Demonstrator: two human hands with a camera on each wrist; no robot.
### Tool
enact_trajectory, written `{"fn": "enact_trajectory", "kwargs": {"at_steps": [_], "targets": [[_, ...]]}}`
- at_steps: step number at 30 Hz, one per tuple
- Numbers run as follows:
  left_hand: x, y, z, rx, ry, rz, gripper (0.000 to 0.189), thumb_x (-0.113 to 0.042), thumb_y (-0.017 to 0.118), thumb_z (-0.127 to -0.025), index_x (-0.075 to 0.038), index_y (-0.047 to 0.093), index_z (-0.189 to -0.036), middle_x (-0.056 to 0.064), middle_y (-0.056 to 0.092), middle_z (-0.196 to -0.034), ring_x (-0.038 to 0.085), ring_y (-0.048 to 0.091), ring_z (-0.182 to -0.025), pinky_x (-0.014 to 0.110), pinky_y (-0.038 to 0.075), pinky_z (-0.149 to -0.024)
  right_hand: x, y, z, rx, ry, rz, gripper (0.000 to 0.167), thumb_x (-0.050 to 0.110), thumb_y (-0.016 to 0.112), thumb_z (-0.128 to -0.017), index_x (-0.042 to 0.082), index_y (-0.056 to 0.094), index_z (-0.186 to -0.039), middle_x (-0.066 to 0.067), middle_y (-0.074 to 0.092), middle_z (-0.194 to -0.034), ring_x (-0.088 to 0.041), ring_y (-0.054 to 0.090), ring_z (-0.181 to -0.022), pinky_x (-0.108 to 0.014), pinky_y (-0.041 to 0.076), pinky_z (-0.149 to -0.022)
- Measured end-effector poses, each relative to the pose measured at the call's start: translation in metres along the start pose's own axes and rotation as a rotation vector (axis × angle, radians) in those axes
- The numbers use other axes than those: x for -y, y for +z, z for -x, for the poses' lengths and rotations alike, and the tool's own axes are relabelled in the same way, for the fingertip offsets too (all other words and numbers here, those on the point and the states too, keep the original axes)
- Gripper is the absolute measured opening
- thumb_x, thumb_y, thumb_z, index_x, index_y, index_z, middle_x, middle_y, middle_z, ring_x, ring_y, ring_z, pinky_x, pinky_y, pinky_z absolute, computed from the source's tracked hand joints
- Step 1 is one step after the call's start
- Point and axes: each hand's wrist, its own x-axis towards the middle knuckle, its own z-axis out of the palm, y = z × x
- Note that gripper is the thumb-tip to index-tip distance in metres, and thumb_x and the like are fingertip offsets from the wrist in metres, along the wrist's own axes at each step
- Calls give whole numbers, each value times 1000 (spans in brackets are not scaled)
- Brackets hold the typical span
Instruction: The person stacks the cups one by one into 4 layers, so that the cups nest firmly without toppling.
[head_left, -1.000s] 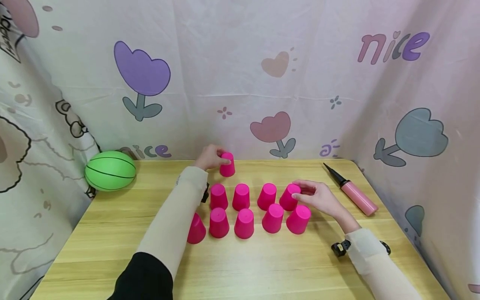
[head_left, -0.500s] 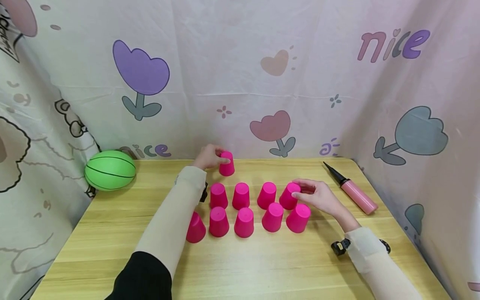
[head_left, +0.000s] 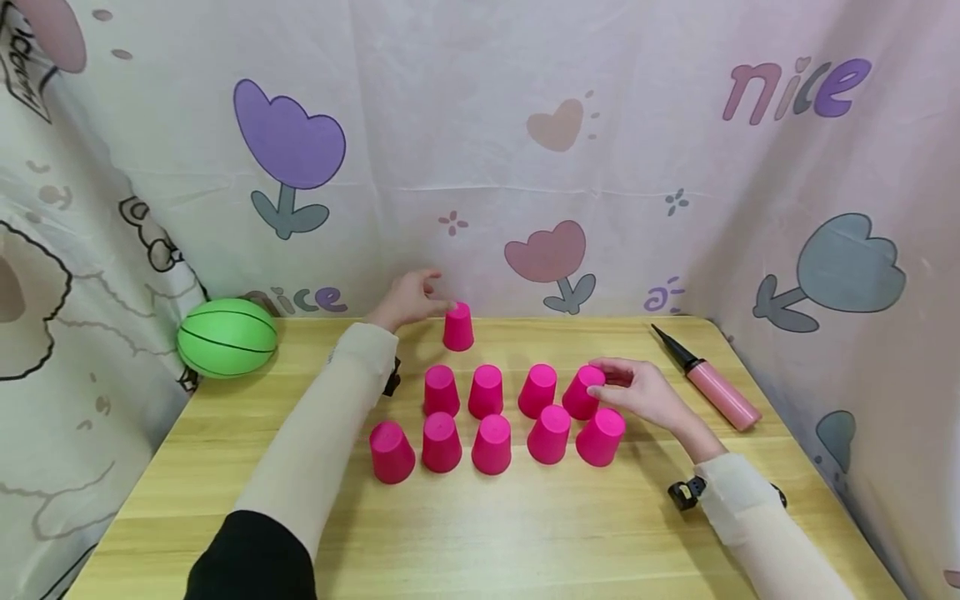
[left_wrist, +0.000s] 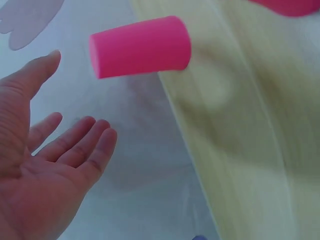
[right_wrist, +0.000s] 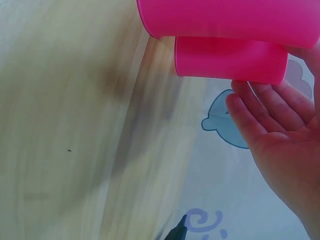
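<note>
You are holding your left hand, fingers uncurled and empty, just left of and apart from the lone rear cup, which is standing with long axis vertical, while your farther right hand is pinching the rightmost middle-row cup.

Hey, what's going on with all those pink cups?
A person has ten pink cups upside down on a wooden table. The right-hand grip holds the middle row's rightmost cup. The left-hand grip is open beside the lone back cup, not touching it. Five more cups form the front row.
</note>
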Motion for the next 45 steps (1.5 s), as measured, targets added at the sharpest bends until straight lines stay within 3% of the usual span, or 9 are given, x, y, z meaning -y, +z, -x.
{"fn": "enact_trajectory", "kwargs": {"at_steps": [8,19,27,33,39,45], "targets": [[7,-18,13,0,68,-47,73,-35,79,-95,-7,49,-155,25,58,-148,41,58,-134,54,56,-106,4,-4,-1,14,17,18,59,34,80,-94,6,63,-144,-15,72,-134,-33,69,-121,-21,58,-90],[14,-23,54,71,168,-53,60,-35,80,-94,-11,60,-145,21,66,-140,38,64,-128,52,60,-101,7,-5,-7,8,-23,24,52,27,81,-93,4,66,-137,-15,74,-128,-32,71,-118,-18,58,-89],[27,-22,79,126,183,-39,61,-38,81,-93,-14,61,-145,16,70,-135,36,67,-125,49,62,-96,13,-8,-16,-22,-72,55,51,27,80,-94,2,67,-136,-17,75,-126,-32,72,-114,-18,58,-89],[32,-19,98,149,216,-30,62,-43,82,-91,-16,62,-144,11,71,-133,31,68,-123,49,59,-102,25,-13,-26,-29,-100,66,50,26,80,-94,2,67,-136,-18,75,-126,-33,72,-114,-15,56,-89],[37,-9,108,172,251,0,61,-40,82,-91,-14,63,-143,10,71,-134,30,69,-122,48,59,-102,40,-15,-39,-32,-88,116,54,32,79,-95,4,66,-139,-16,75,-126,-31,72,-114,-27,60,-92],[39,0,113,201,229,3,62,-35,83,-91,-12,62,-145,10,69,-136,31,67,-124,47,59,-102,56,-11,-58,-8,-117,103,48,29,80,-94,7,68,-135,-12,77,-119,-28,73,-107,-31,61,-88]]}}
